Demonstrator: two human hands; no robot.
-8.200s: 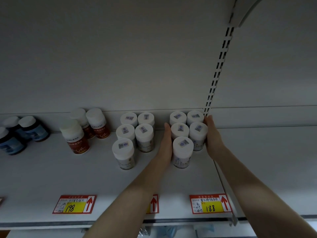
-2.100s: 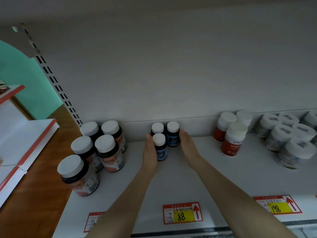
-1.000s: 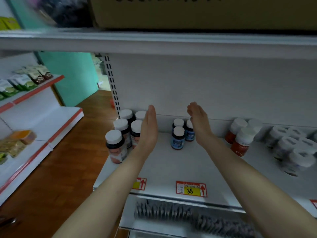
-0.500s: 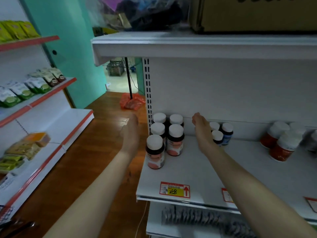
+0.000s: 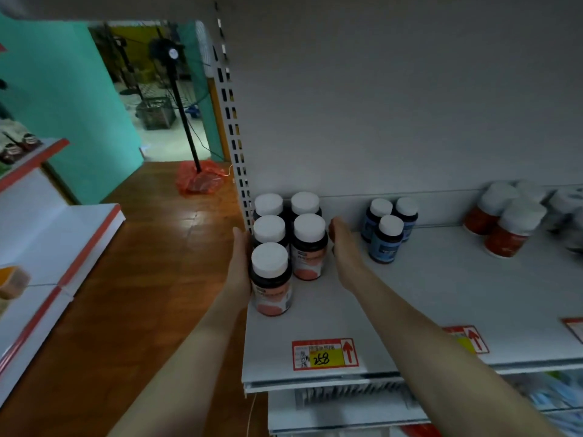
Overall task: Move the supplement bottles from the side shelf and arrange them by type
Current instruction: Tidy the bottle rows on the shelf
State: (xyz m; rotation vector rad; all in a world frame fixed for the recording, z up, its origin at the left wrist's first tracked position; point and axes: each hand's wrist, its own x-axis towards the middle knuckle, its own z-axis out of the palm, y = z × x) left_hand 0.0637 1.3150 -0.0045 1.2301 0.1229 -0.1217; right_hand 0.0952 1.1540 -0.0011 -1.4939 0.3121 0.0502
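Bottles (image 5: 307, 247) at centre frame look rigid, smooth, tippable; left hand (image 5: 241, 263) and right hand (image 5: 342, 247) flank them with straight fingers (image 5: 337, 230), best pressing low on labelled bodies.

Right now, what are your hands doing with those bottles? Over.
Left hand flat on left side of pink-label bottles, right hand flat beside their right. Five upright, bunched. Blue-label bottles apart, not in the way.
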